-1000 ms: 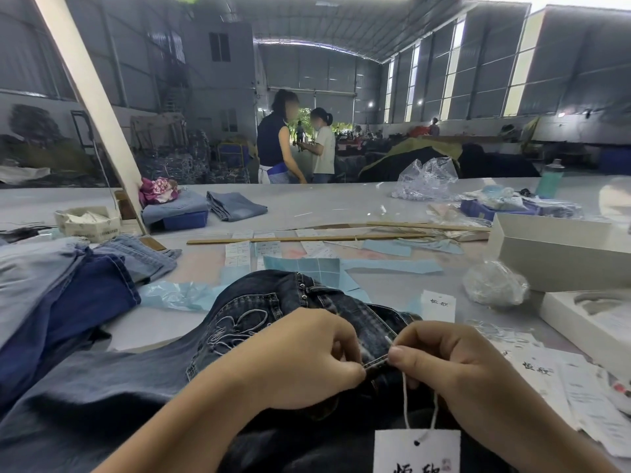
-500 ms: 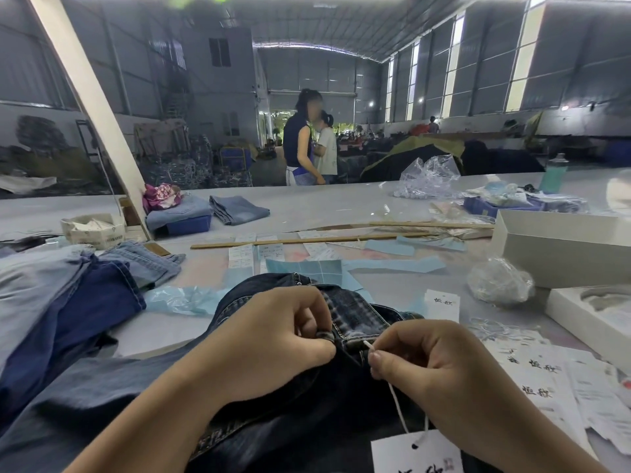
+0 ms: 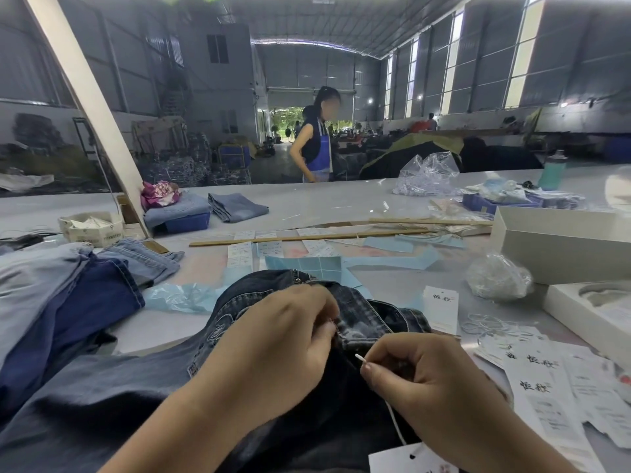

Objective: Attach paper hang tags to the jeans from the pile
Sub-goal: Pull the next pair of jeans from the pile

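Jeans (image 3: 362,315), dark denim, lie across the near edge of the desk (image 3: 324,203), waistband bunched between both hands. Left hand (image 3: 276,353) curls its grip on the waistband fabric. Right hand (image 3: 433,387), just right of the jeans' waistband, pinches the white string (image 3: 392,416) near its tip; the string runs down to a hang tag (image 3: 406,460) at the lower frame edge. Left of the jeans: a pile of blue denim (image 3: 65,302). Right of the jeans: loose printed tags (image 3: 543,384), a crumpled plastic bag (image 3: 498,276), white boxes (image 3: 560,247). Beyond the jeans: wooden sticks (image 3: 307,237), blue paper sheets (image 3: 307,266).
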`<state>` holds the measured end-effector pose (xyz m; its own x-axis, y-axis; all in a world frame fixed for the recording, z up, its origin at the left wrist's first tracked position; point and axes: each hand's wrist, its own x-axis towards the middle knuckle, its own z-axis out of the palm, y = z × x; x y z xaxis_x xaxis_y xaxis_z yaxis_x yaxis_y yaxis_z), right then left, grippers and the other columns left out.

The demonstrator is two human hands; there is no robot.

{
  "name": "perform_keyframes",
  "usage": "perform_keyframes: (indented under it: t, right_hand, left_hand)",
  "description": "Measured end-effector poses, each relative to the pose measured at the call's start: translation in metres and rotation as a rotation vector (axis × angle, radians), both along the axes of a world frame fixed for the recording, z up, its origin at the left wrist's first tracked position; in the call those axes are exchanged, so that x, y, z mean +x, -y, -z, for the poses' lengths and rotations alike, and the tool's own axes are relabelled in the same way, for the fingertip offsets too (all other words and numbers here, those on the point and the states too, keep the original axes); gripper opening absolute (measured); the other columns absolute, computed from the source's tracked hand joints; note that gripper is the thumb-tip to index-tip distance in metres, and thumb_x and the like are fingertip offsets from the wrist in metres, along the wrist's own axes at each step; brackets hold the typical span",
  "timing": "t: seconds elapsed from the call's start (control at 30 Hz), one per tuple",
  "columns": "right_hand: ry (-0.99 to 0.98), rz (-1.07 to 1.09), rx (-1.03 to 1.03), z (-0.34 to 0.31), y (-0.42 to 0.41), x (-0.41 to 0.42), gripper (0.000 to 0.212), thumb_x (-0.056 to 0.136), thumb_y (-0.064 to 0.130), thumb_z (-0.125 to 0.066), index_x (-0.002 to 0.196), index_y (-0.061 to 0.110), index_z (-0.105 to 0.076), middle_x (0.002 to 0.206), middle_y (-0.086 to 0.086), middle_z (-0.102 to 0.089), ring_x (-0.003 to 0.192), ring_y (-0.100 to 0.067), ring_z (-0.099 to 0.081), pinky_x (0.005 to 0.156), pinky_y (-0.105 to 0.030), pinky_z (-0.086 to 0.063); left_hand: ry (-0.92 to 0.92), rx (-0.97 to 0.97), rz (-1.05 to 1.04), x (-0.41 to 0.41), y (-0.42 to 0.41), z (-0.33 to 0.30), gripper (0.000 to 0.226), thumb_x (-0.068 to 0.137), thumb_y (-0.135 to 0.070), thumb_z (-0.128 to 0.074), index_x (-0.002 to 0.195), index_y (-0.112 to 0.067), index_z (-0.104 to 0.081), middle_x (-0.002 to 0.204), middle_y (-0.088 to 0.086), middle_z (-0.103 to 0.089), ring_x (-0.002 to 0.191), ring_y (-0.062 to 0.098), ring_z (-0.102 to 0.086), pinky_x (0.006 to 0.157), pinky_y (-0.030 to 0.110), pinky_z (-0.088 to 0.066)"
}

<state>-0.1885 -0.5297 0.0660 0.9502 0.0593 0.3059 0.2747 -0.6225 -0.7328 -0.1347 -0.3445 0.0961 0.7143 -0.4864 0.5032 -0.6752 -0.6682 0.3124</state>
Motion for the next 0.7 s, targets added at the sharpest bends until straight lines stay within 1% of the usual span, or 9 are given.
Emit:
perform_keyframes:
  t: [0.1, 0.2, 0.27, 0.3, 0.37, 0.43, 0.5, 0.6, 0.7]
  right_hand:
    - [0.005, -0.004, -0.005, 0.0, 0.0, 0.0, 0.013, 0.085, 0.025, -0.07, 0.073, 0.028, -0.069, 0.054, 0.01, -0.061, 0.049, 0.0, -0.048, 0.049, -0.016, -0.036]
    - [-0.004, -0.03, -0.002, -0.001, -0.002, 0.0, 0.01, 0.085, 0.026, -0.069, 0.075, 0.028, -0.069, 0.064, 0.005, -0.067, 0.051, 0.0, -0.051, 0.051, -0.019, -0.039]
    - [-0.004, -0.041, -0.017, -0.001, -0.003, 0.001, 0.01, 0.086, 0.027, -0.068, 0.076, 0.028, -0.069, 0.065, 0.004, -0.068, 0.051, -0.001, -0.051, 0.051, -0.02, -0.04]
    - [-0.004, -0.042, -0.025, 0.0, -0.004, 0.001, 0.01, 0.086, 0.027, -0.068, 0.076, 0.027, -0.069, 0.063, 0.004, -0.067, 0.05, -0.001, -0.051, 0.05, -0.02, -0.04]
    - [0.002, -0.037, -0.022, 0.0, -0.003, 0.002, 0.011, 0.087, 0.026, -0.067, 0.076, 0.026, -0.068, 0.058, 0.004, -0.065, 0.047, -0.001, -0.048, 0.048, -0.019, -0.036]
    - [0.012, -0.028, 0.011, 0.0, -0.001, 0.002, 0.012, 0.087, 0.026, -0.066, 0.076, 0.027, -0.067, 0.056, 0.003, -0.063, 0.045, -0.002, -0.045, 0.047, -0.018, -0.033]
    - [0.042, -0.028, 0.041, -0.003, -0.001, 0.001, 0.013, 0.088, 0.029, -0.064, 0.076, 0.027, -0.066, 0.061, -0.003, -0.065, 0.046, -0.001, -0.045, 0.048, -0.019, -0.034]
    - [0.11, -0.063, 0.073, -0.007, -0.006, -0.002, 0.019, 0.089, 0.037, -0.059, 0.077, 0.024, -0.065, 0.06, -0.008, -0.06, 0.048, -0.004, -0.045, 0.047, -0.021, -0.034]
    - [0.157, -0.057, 0.082, -0.009, -0.011, 0.0, 0.021, 0.09, 0.034, -0.058, 0.074, 0.021, -0.062, 0.054, -0.005, -0.051, 0.048, -0.003, -0.041, 0.046, -0.021, -0.032]
  left_hand:
    - [-0.115, 0.254, 0.005, -0.003, -0.005, -0.002, 0.016, 0.089, -0.033, -0.051, 0.098, -0.034, -0.064, 0.094, -0.02, -0.057, 0.09, 0.0, -0.053, 0.083, 0.024, -0.049]
    - [-0.098, 0.449, -0.099, -0.009, -0.002, -0.005, 0.02, 0.079, -0.029, -0.051, 0.092, -0.025, -0.065, 0.09, -0.01, -0.064, 0.091, 0.013, -0.06, 0.079, 0.031, -0.055]
    - [-0.062, 0.51, -0.142, -0.012, 0.003, -0.005, 0.017, 0.079, -0.025, -0.05, 0.09, -0.021, -0.062, 0.091, -0.005, -0.065, 0.091, 0.02, -0.062, 0.077, 0.035, -0.056]
    - [-0.042, 0.477, -0.135, -0.013, 0.004, -0.004, 0.016, 0.08, -0.024, -0.049, 0.091, -0.022, -0.06, 0.093, -0.006, -0.063, 0.092, 0.019, -0.06, 0.078, 0.035, -0.055]
    - [-0.061, 0.272, -0.076, -0.012, 0.005, -0.003, 0.013, 0.087, -0.025, -0.047, 0.098, -0.029, -0.054, 0.094, -0.009, -0.06, 0.09, 0.008, -0.057, 0.078, 0.027, -0.05]
    - [-0.18, -0.019, 0.003, -0.012, 0.005, -0.004, 0.013, 0.094, -0.024, -0.049, 0.1, -0.035, -0.05, 0.087, -0.013, -0.059, 0.078, 0.0, -0.054, 0.066, 0.013, -0.042]
    - [-0.272, -0.284, 0.07, -0.009, 0.006, 0.001, 0.019, 0.096, -0.02, -0.054, 0.099, -0.039, -0.053, 0.084, -0.015, -0.06, 0.07, -0.001, -0.055, 0.062, 0.013, -0.042]
    - [-0.386, -0.587, 0.157, -0.005, 0.007, 0.009, 0.025, 0.092, -0.017, -0.059, 0.091, -0.041, -0.057, 0.077, -0.011, -0.058, 0.068, 0.006, -0.052, 0.063, 0.023, -0.044]
    - [-0.562, -0.777, 0.26, -0.003, 0.006, 0.016, 0.02, 0.077, -0.018, -0.062, 0.081, -0.037, -0.062, 0.074, -0.009, -0.057, 0.067, 0.004, -0.05, 0.061, 0.016, -0.043]
